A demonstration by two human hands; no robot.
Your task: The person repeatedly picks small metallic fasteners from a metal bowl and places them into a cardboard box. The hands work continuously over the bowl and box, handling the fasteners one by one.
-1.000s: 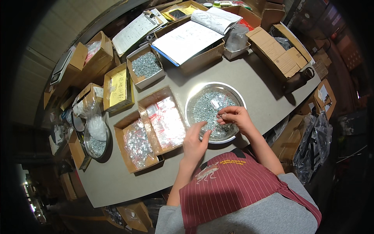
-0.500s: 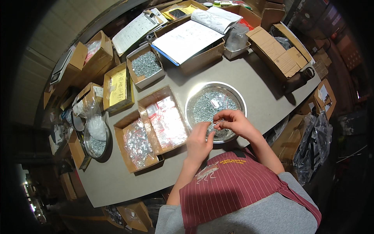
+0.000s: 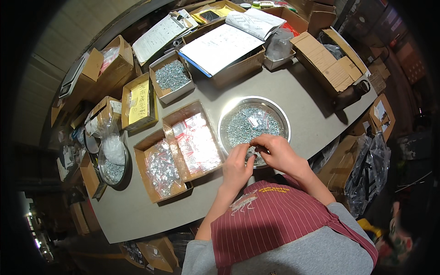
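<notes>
A round metal bowl [image 3: 284, 120] full of small silver screws [image 3: 247, 121] stands on the grey table [image 3: 311, 114] in front of me. My left hand [image 3: 237, 168] and my right hand [image 3: 278, 155] meet fingertip to fingertip over the bowl's near rim. The left hand pinches what looks like a small clear bag [image 3: 253, 151]. My right hand's fingers are closed at the bag's mouth, apparently on a few screws, which are too small to make out. My red striped apron [image 3: 279, 220] fills the lower edge.
Left of the bowl sit a cardboard box of empty clear bags [image 3: 195, 140] and one of filled bags [image 3: 160, 167]. Behind them are a box of loose screws [image 3: 172, 75], a yellow-lined box [image 3: 137, 103] and papers [image 3: 220, 46]. A second metal bowl [image 3: 112, 170] stands far left, open cartons [image 3: 330, 62] far right.
My right hand drew back from the middle of the bowl toward its near rim. My left hand rose to meet it, and the fingertips now touch.
</notes>
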